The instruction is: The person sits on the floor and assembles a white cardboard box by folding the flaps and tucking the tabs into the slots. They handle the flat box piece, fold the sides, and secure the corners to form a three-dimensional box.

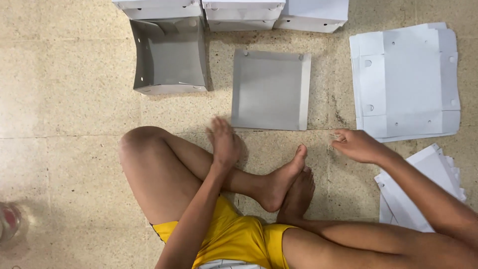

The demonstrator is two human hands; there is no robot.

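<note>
I sit cross-legged on a speckled tile floor. My left hand hovers above my shin with its fingers spread, just below the near edge of a grey box lid that lies flat in front of me. It holds nothing. My right hand reaches to the right with its fingers curled near the lower left corner of a stack of flat white cardboard blanks. Whether it pinches anything is unclear.
A folded grey open box stands at the upper left. Three finished white boxes line the top edge. A second pile of flat blanks lies under my right forearm. A blurred object sits at the far left.
</note>
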